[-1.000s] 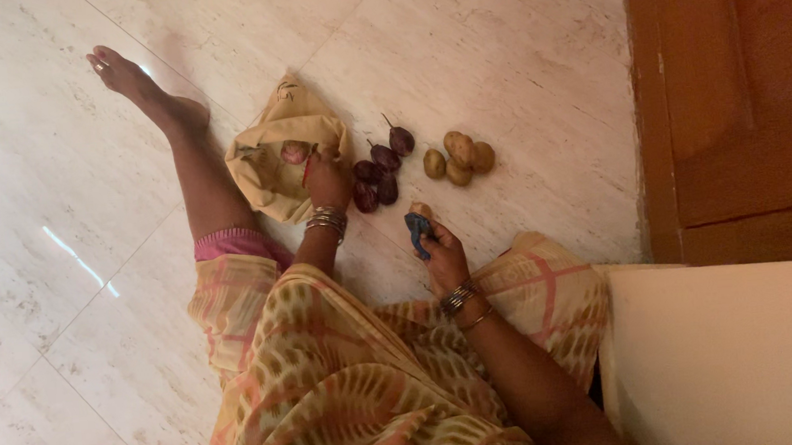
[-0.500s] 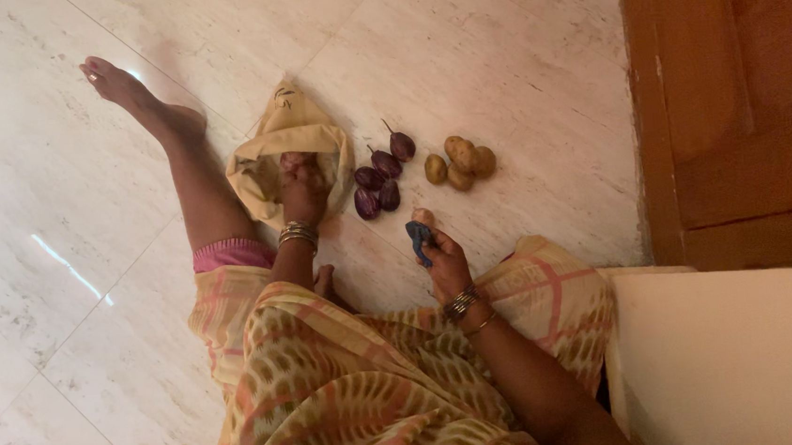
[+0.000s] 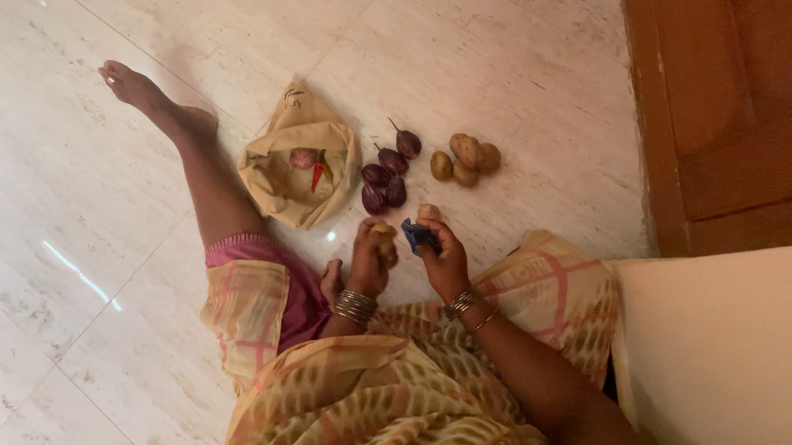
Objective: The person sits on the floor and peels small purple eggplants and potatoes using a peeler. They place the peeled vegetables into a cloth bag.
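Note:
I sit on a pale marble floor. My left hand (image 3: 368, 256) grips a brown potato (image 3: 382, 237) close in front of my lap. My right hand (image 3: 439, 252) holds a small blue peeler (image 3: 417, 235), with a pale peeled potato (image 3: 428, 213) just past its fingertips. An open beige cloth bag (image 3: 279, 192) lies ahead of my left hand, with an onion (image 3: 302, 157) and a red chilli (image 3: 317, 175) inside. Several small purple brinjals (image 3: 387, 176) lie to the right of the bag, then several brown potatoes (image 3: 464, 158).
My bare left leg (image 3: 187, 145) stretches out across the floor past the bag. A brown wooden door (image 3: 739, 92) stands at the right. A cream ledge (image 3: 735, 346) sits at the lower right beside my knee.
My left hand came out of the bag and drew back toward my lap, now holding a potato beside my right hand. The bag's mouth lies open with the onion and chilli showing.

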